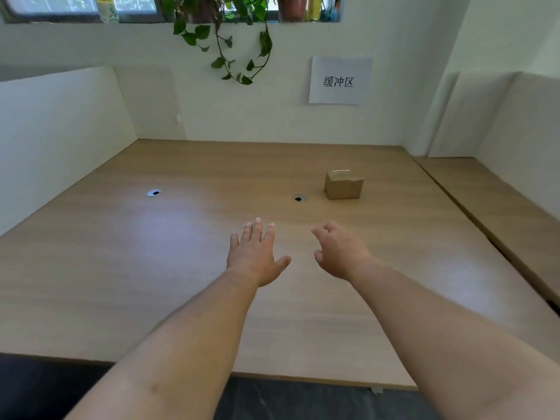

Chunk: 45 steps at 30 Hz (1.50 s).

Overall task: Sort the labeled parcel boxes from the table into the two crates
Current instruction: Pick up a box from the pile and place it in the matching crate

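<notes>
One parcel box (344, 185) stood on the wooden surface (136, 268), toward the far right, just beside the right-hand cable port (299, 197) and well apart from the left-hand port (154, 193). It sat below the paper sign (339, 80) on the back wall. No crate was in view.

Both arms were extended over the surface. The left hand (254, 256) was held flat, palm down, its fingers (257, 231) straight and slightly apart, holding nothing. The right hand (339, 253) was the nearer to the box, fingers loosely curled and apart, also holding nothing. Neither hand touched the box.

The box was small, of plain brown cardboard with closed flaps. A pale strip showed along its top far edge; whether this was a label or tape could not be told. Judged by size and material, it should be light and fairly stiff, with a matte face offering fair friction. The top flaps looked slightly uneven and might give under pressure.

Recommended hold: one hand across the two opposite side walls, low of the flaps, thumb on the near face. The label would need reading before a crate is chosen.
</notes>
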Motion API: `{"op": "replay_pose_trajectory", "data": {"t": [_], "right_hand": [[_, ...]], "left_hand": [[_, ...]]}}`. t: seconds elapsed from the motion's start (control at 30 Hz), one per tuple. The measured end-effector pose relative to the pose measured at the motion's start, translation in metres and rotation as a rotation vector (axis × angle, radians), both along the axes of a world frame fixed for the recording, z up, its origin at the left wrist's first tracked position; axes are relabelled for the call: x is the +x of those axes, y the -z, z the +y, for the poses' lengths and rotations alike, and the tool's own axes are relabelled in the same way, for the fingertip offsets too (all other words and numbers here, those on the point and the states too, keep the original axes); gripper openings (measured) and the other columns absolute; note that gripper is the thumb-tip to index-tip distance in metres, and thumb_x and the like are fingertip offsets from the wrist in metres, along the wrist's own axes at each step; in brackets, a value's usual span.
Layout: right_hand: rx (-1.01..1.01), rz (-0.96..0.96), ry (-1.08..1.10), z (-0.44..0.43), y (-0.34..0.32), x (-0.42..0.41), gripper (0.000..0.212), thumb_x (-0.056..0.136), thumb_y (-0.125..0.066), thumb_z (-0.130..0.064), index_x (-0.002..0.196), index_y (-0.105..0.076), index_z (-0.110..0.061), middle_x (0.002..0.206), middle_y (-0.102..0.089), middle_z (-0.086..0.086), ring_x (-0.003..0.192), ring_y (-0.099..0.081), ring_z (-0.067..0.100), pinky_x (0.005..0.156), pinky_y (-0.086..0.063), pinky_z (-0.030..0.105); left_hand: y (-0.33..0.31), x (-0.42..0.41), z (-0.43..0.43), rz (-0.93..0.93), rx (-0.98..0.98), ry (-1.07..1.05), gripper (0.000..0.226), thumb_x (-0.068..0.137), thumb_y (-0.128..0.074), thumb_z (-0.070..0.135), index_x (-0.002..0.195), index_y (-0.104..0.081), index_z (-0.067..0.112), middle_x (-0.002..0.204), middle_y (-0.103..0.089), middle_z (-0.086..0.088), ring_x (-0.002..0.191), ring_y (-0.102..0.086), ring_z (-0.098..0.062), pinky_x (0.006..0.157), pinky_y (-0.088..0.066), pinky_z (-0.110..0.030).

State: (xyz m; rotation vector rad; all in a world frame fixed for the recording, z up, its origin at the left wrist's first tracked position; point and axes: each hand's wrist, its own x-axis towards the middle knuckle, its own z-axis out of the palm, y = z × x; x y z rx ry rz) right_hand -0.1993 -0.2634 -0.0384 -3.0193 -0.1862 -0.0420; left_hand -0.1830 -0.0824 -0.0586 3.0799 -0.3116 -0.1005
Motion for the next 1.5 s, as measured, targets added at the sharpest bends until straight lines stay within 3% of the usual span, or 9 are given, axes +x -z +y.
{"op": "replay_pose_trajectory", "data": {"t": [0.57,1.3,1.5], "right_hand": [[-0.016,0.035,0.208,-0.109,0.016,0.058,0.057,0.094,-0.047,-0.028,0.147,-0.029,-0.019,0.142,-0.037,0.009,0.13,-0.035,0.027,0.103,-0.036,0.037],[-0.016,0.154,0.294,-0.218,0.062,0.284,0.057,0.095,-0.044,-0.035,0.147,-0.026,-0.019,0.141,-0.038,0.007,0.129,-0.038,0.027,0.097,-0.037,0.037],[0.029,0.159,0.363,-0.235,0.071,0.336,0.052,0.095,-0.048,-0.038,0.14,-0.034,-0.017,0.138,-0.04,0.009,0.125,-0.043,0.031,0.094,-0.04,0.041]], "left_hand": [[0.011,0.088,-0.111,0.016,0.019,0.217,0.083,0.094,-0.033,0.064,0.154,0.007,0.022,0.161,0.013,-0.009,0.148,0.01,-0.025,0.117,0.003,-0.046],[0.058,0.325,-0.212,0.141,-0.064,0.221,0.082,0.095,-0.036,0.06,0.154,0.004,0.02,0.161,0.011,-0.011,0.149,0.006,-0.026,0.119,-0.001,-0.041],[0.066,0.381,-0.218,0.145,-0.124,0.166,0.081,0.095,-0.037,0.058,0.154,0.002,0.018,0.161,0.008,-0.012,0.149,0.003,-0.026,0.119,-0.003,-0.041]]}}
